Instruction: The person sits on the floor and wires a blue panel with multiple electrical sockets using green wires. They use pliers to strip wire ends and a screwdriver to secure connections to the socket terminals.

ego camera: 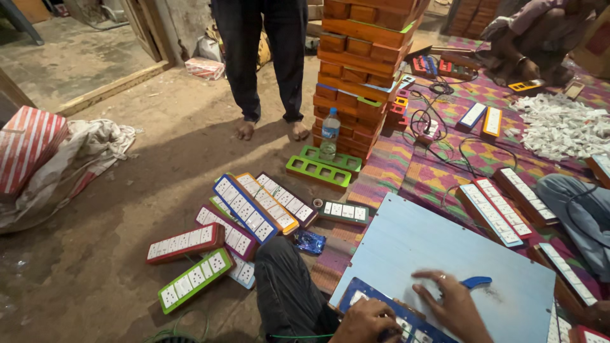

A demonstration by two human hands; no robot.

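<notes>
My left hand (367, 319) grips the near end of a blue-framed switch board (368, 297) that lies on a pale blue work board (445, 254) at the bottom of the head view. My right hand (452, 305) rests flat on the same blue-framed board, fingers spread. Just beyond its fingertips a blue-handled tool (475, 281) lies on the pale board. My dark trouser leg (286, 286) shows to the left.
Several coloured switch boards (244, 213) lie on the dirt floor at left. A tall stack of orange boards (359, 70), a water bottle (329, 133), a standing person's legs (267, 63), a seated person (540, 38), white parts (562, 127) and cables on a patterned mat (438, 165) surround me.
</notes>
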